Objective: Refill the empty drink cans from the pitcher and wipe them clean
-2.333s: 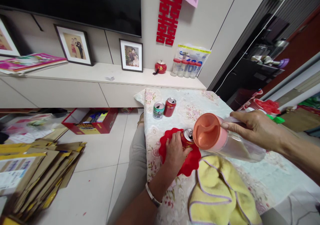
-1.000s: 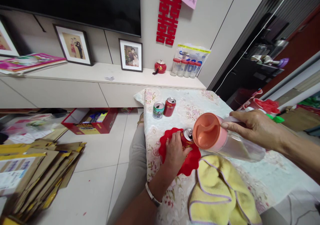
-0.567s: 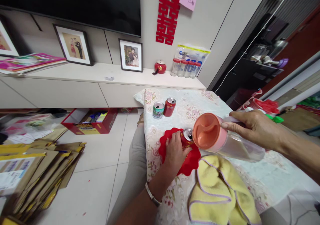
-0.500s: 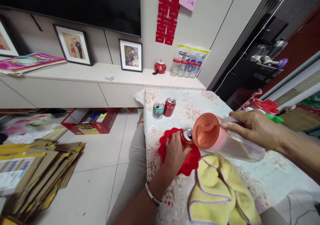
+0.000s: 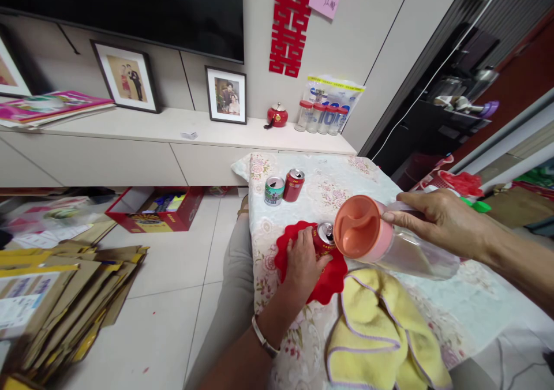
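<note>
My left hand (image 5: 302,265) is closed around a red drink can (image 5: 322,237) whose top is opened. The can stands on a red scalloped tray (image 5: 332,284). In my right hand (image 5: 437,220) is the handle of a clear plastic pitcher (image 5: 415,257) with a pink and orange lid. The pitcher is tipped onto its side, its lid facing left close beside the can's top. I cannot make out any liquid flowing. A folded yellow towel (image 5: 385,332) with purple edging lies below the pitcher.
Farther back on the floral tablecloth (image 5: 333,194) stand a green can (image 5: 274,191) and another red can (image 5: 294,185). Flattened cardboard (image 5: 82,297) and a red box (image 5: 156,210) are on the floor at left. A white cabinet (image 5: 173,136) runs behind the table.
</note>
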`<action>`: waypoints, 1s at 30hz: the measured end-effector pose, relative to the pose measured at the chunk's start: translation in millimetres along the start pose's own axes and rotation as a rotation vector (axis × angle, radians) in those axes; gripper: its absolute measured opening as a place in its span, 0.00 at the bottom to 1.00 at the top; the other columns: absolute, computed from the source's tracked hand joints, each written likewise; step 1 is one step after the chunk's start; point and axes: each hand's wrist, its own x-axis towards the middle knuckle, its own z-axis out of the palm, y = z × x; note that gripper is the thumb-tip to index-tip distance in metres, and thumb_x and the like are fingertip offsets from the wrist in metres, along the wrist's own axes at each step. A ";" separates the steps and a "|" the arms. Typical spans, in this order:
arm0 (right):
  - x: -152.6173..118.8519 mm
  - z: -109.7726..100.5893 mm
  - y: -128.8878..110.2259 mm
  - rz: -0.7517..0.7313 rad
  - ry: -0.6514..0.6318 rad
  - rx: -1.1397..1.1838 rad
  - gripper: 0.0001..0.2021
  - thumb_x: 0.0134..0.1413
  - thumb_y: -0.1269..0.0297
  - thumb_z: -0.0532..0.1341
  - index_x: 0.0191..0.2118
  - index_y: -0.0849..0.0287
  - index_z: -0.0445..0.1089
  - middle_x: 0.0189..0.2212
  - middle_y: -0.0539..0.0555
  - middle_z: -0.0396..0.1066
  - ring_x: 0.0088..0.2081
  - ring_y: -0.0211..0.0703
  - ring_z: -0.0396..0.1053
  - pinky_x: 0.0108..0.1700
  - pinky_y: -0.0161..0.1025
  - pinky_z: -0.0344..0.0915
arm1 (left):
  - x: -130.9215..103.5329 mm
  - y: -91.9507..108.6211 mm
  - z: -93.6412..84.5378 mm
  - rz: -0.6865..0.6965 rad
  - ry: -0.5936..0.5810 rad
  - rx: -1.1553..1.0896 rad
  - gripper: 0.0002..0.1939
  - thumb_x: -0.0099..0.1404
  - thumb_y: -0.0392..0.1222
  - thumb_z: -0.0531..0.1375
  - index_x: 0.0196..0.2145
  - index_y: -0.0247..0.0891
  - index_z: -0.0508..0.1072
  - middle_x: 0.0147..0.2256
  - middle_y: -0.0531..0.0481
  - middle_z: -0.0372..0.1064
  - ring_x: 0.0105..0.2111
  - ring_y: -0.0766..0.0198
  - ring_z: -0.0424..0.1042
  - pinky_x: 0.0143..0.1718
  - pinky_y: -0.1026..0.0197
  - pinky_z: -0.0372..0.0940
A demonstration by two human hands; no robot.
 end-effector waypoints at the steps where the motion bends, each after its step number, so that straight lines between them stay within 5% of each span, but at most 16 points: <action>1: 0.0 -0.5 -0.3 0.012 -0.024 0.008 0.36 0.58 0.23 0.48 0.24 0.54 0.64 0.19 0.50 0.63 0.22 0.40 0.61 0.27 0.41 0.54 | 0.1 -0.1 0.2 0.001 -0.001 0.001 0.31 0.59 0.40 0.68 0.59 0.44 0.66 0.55 0.44 0.72 0.59 0.45 0.71 0.60 0.45 0.66; 30: 0.2 -1.4 -0.3 0.033 -0.052 0.020 0.37 0.56 0.21 0.47 0.24 0.54 0.62 0.19 0.49 0.60 0.23 0.40 0.59 0.28 0.42 0.53 | 0.4 -1.4 2.4 0.001 0.008 -0.005 0.32 0.59 0.39 0.69 0.59 0.43 0.66 0.55 0.42 0.72 0.59 0.45 0.71 0.60 0.45 0.66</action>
